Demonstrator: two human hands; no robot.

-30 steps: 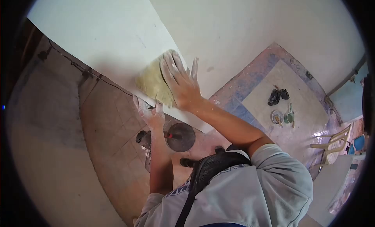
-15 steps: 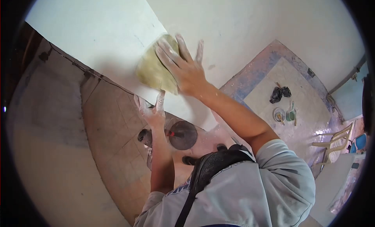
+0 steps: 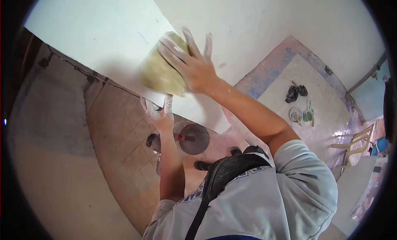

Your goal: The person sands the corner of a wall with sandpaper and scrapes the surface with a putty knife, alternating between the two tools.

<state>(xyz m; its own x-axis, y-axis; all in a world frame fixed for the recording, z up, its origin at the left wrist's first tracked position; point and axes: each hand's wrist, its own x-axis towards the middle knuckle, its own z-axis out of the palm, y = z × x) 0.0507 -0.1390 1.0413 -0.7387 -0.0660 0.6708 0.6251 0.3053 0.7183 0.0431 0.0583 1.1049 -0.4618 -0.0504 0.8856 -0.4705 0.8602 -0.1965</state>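
Pressing flat, fingers spread, the right hand (image 3: pixel 193 66) against a yellowish sanding sheet (image 3: pixel 159 72) on the white wall (image 3: pixel 103 37), covering the sheet's right part. Bracing with the left hand (image 3: pixel 159 114) just below at the wall's lower edge, fingers open, gripping nothing; palm hard to make out. Lying well apart on the floor (image 3: pixel 318 95): small bowls (image 3: pixel 301 115), contents unclear.

Grey short-sleeved shirt (image 3: pixel 264 202), black mesh strap (image 3: pixel 225 174), dust-whitened fingers (image 3: pixel 175 54)

We find no text that we can read with certainty; only on the chest of the grey shirt (image 3: pixel 264 198) we see some dark blue letters, half hidden by the black strap (image 3: pixel 225 174); they are too blurred and bent for us to spell.
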